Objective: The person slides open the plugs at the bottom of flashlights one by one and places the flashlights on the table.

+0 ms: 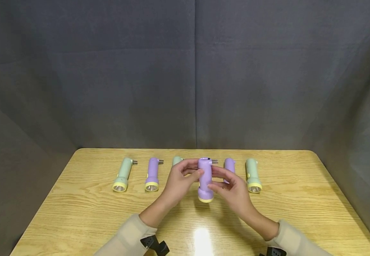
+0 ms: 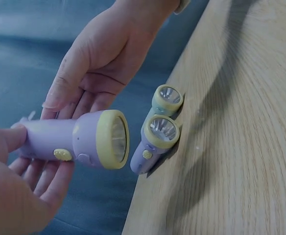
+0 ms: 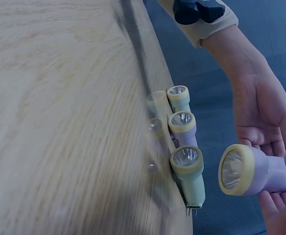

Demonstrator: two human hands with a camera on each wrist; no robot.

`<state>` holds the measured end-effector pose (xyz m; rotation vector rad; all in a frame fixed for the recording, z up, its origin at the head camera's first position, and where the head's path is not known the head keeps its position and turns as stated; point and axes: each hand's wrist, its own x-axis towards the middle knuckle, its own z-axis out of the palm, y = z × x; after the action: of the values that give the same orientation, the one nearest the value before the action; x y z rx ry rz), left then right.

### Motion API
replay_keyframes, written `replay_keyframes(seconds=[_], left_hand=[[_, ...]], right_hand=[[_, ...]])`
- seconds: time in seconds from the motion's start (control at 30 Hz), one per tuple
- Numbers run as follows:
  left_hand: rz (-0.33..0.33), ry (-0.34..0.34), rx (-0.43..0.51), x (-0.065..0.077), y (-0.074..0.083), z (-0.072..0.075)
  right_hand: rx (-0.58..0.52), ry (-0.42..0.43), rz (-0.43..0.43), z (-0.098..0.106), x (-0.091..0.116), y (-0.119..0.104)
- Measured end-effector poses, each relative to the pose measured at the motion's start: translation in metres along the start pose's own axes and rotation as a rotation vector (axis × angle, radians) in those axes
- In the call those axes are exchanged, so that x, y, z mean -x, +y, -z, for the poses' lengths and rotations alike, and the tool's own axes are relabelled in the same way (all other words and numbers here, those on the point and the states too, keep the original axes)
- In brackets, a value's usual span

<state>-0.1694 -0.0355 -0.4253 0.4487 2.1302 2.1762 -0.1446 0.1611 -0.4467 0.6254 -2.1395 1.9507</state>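
Between both hands, above the table, a purple flashlight (image 1: 205,179) is held with its yellow-rimmed lens end down. Metal prongs stick out to the right near its top end. My left hand (image 1: 179,181) grips it from the left, thumb across the front and fingers behind. From the other side my right hand (image 1: 234,190) holds it, its thumb low on the body near the head. A yellow switch (image 2: 62,154) and the clear lens (image 3: 232,169) show in the wrist views.
Behind the hands, flashlights lie in a row: a green one (image 1: 125,174) and a purple one (image 1: 152,174) at left, a partly hidden green one (image 1: 177,160), a partly hidden purple one (image 1: 229,164) and a green one (image 1: 253,175) at right. Dark cloth (image 1: 197,89) surrounds the wooden table (image 1: 85,209).
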Motion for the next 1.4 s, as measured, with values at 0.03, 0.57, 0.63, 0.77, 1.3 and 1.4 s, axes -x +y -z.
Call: replay_keyframes(seconds=[0.03, 0.57, 0.63, 0.77, 1.3, 1.4], left_hand=[[0.009, 0.014, 0.003, -0.001, 0.0, -0.001], [0.08, 0.126, 0.051, -0.007, 0.012, -0.005], [0.088, 0.129, 0.048, -0.008, 0.013, -0.005], [0.089, 0.13, 0.046, -0.008, 0.012, -0.005], [0.007, 0.096, 0.08, -0.004, 0.001, -0.01], [-0.007, 0.115, 0.077, -0.004, -0.001, -0.012]], right_hand=[[0.008, -0.017, 0.016, 0.0, 0.001, 0.0], [0.329, -0.214, 0.29, -0.001, 0.013, 0.0], [0.349, -0.207, 0.311, -0.001, 0.014, 0.001], [0.345, -0.189, 0.319, -0.001, 0.015, 0.002], [0.218, -0.125, 0.231, 0.0, 0.013, 0.002], [0.195, -0.118, 0.205, -0.001, 0.011, 0.001]])
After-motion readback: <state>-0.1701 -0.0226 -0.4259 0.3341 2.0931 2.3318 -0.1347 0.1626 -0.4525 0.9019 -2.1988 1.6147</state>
